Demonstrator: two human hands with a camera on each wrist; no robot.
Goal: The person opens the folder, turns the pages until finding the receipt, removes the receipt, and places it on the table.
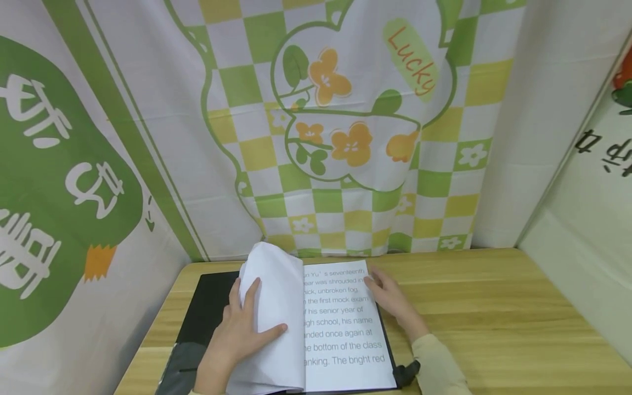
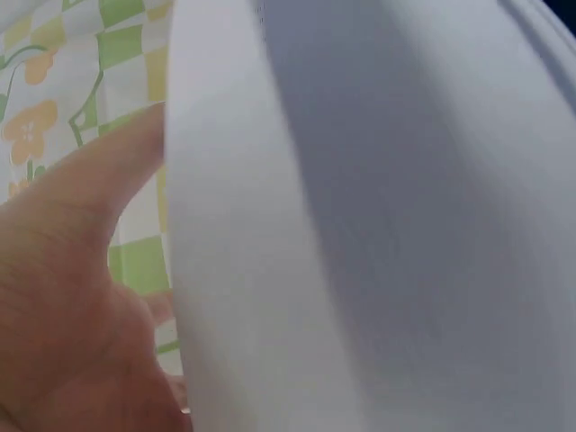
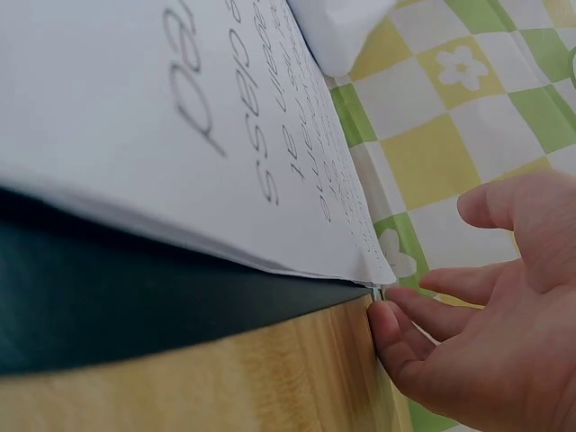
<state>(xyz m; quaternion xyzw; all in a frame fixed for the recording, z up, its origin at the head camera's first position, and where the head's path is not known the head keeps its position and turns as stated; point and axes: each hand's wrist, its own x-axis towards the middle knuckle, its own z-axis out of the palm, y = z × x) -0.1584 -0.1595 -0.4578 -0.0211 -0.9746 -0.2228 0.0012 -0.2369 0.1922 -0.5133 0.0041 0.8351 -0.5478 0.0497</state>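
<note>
A black-covered folder [image 1: 212, 299] lies spread on the table with white sheets in it. Large English print fills the right-hand page [image 1: 343, 329]; the blank backs of turned sheets [image 1: 278, 296] bulge up on the left. My left hand [image 1: 242, 329] lies over these turned sheets, fingers and thumb spread wide. In the left wrist view the curved white paper [image 2: 360, 225] hides most of the left fingers. At the printed page's upper right corner is my right hand [image 1: 392, 299]. The right wrist view shows its fingertips [image 3: 387, 319] right at that corner, thumb held apart.
The wooden table [image 1: 494, 312] extends to the right of the folder. Behind it hangs a green, yellow and white checked cloth [image 1: 345, 214] with "Lucky" on it. Printed cloth walls [image 1: 64, 181] stand at both sides. A black strap [image 1: 407, 374] sits by the right sleeve.
</note>
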